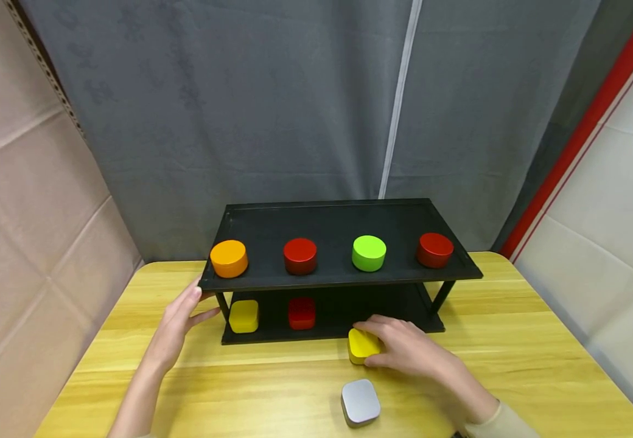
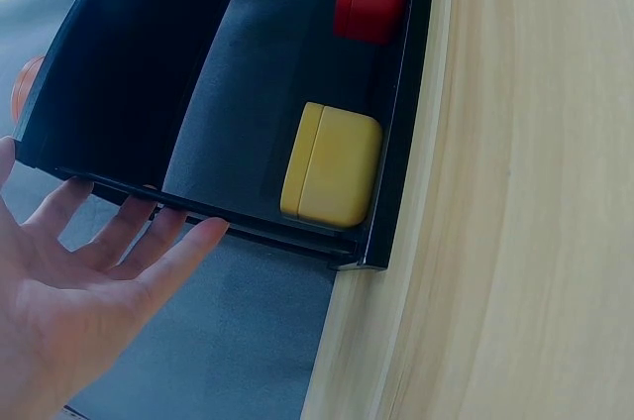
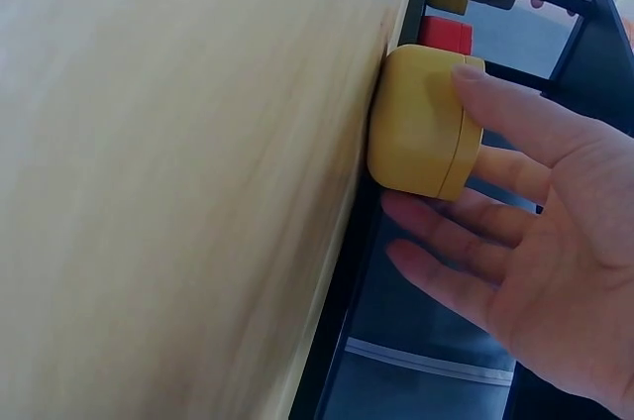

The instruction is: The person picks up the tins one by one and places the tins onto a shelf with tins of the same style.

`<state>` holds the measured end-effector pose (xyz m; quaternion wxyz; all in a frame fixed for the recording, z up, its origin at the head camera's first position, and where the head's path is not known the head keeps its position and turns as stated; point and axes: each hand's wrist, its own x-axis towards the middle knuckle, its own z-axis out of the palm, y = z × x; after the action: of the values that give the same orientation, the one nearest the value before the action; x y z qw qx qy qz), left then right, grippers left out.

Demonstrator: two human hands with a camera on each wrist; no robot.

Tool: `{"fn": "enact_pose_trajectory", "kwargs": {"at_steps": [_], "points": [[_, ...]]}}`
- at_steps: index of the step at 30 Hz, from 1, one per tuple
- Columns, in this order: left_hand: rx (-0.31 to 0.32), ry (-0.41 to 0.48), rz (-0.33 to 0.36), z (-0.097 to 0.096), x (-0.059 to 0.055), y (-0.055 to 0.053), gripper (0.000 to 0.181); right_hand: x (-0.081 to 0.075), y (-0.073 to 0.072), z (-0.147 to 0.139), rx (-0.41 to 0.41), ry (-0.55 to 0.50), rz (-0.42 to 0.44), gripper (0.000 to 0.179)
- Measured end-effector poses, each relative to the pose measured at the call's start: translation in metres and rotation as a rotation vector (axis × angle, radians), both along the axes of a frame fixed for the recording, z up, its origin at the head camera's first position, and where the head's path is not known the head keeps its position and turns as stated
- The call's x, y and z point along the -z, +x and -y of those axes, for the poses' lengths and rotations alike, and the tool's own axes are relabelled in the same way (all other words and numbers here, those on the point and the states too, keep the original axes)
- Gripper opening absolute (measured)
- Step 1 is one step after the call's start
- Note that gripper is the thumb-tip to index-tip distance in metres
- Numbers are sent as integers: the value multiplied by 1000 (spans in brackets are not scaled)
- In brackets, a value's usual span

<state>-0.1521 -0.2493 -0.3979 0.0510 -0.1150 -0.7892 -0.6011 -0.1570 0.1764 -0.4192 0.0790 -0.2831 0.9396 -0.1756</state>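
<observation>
My right hand [image 1: 406,348] pinches a yellow square tin [image 1: 363,346] between thumb and fingers, just in front of the black two-tier shelf [image 1: 327,216]. In the right wrist view, the thumb lies on the lid side of that yellow tin [image 3: 416,123], with some fingers curled beneath it. My left hand [image 1: 171,331] is at the shelf's left end. Its fingertips [image 2: 213,229] touch the black edge, fingers extended. On the lower tier sit another yellow square tin [image 1: 244,316] and a red square tin [image 1: 302,313]. A silver-grey square tin [image 1: 361,402] stands on the table nearer me.
Along the top tier stand round tins: orange [image 1: 229,259], red [image 1: 300,255], green [image 1: 369,253] and another red [image 1: 434,250]. The shelf rests on a wooden table [image 1: 272,395]. Behind hangs a grey curtain [image 1: 240,109]; pale fabric walls [image 1: 31,213] flank both sides.
</observation>
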Motion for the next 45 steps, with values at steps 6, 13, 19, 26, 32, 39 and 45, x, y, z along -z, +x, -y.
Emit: {"fn": "enact_pose_trajectory", "kwargs": {"at_steps": [6,13,19,26,32,39,45], "points": [[-6,-7,5,2,2,0,51,-3,0,-2,-10,8,-21,59],[-9,-10,21,3,4,0,52,-9,-2,-5,-1,13,-46,59],[2,-3,13,2,4,0,51,-13,-6,-9,23,4,-54,60],[-2,-15,8,1,2,-1,51,-15,-12,-14,33,-15,-63,59],[-6,-19,15,2,2,-2,51,-17,-17,-16,28,-20,-76,57],[-2,-11,11,1,2,-2,51,-19,-25,-19,32,-17,-79,57],[-1,-6,11,2,2,-2,51,-21,-32,-19,30,0,-81,58]]}}
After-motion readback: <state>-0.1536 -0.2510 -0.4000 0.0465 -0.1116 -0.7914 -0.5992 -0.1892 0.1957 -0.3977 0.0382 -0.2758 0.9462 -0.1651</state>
